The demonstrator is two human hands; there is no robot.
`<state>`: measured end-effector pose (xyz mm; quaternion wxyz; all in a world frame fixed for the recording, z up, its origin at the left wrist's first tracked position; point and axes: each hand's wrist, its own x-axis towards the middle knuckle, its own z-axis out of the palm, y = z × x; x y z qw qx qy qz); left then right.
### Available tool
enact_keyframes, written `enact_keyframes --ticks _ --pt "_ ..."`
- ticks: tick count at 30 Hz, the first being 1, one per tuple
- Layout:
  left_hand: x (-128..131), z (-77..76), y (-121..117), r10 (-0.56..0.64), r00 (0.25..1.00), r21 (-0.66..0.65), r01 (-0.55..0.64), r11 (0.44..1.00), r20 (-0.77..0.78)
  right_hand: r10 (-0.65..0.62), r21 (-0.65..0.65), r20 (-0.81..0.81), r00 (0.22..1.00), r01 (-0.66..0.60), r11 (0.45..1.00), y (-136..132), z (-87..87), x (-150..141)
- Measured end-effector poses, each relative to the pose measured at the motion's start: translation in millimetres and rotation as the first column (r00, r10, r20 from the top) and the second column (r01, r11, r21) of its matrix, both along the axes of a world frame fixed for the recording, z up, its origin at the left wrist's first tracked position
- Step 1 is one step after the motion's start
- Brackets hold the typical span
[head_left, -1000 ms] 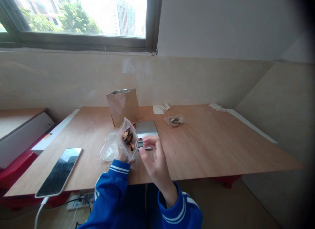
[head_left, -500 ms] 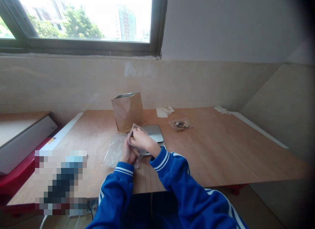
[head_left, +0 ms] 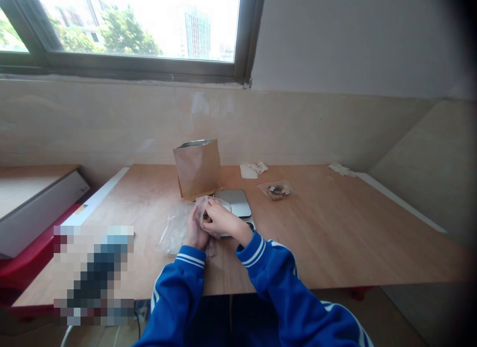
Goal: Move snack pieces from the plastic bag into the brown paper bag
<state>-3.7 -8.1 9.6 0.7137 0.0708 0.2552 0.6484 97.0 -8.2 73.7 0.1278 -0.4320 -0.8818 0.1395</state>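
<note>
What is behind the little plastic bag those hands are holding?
Behind the small plastic bag, held by the left hand and right hand, lies a flat silver scale, and behind that stands a brown paper bag. The hands cover the scale's front edge.

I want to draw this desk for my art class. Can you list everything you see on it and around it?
small plastic bag: 1, clear, held in both hands above the table
paper bag: 1, brown, upright behind the hands
scale: 1, silver, flat beside the hands
filled pouch: 1, clear, right of the scale
loose plastic: 1, clear, left of the hands
tissues: 2, white, far edge
table: 1, wooden
window: 1, dark frame
left hand: 1, grip on bag
right hand: 1, grip on bag
</note>
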Motion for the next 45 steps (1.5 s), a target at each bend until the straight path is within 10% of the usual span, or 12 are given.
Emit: enact_keyframes --ticks 21,28,35,39,45 --pt "-4 1.4 -10 -0.037 0.999 -0.025 0.037 0.999 -0.026 0.017 -0.022 0.145 0.989 -0.014 1.0 -13 4.4 -9" --pt "-3 2.0 -12 0.024 1.0 0.004 -0.024 1.0 0.003 0.056 -0.05 -0.285 0.957 -0.073 0.996 -5 5.8 3" --pt "-1 -5.3 -11 0.019 0.997 0.084 -0.012 0.996 -0.077 0.221 -0.084 -0.49 0.843 -0.298 0.951 -1 50.3 28" --pt "-1 -11.1 -11 0.004 0.992 -0.02 -0.007 1.0 -0.127 0.203 0.237 -0.641 0.741 -0.06 0.97 22 94.4 17" --pt "-2 -15.6 -11 -0.008 0.988 -0.024 0.004 1.0 -0.151 0.277 0.556 -0.582 0.765 0.125 0.822 108 151.5 -21"
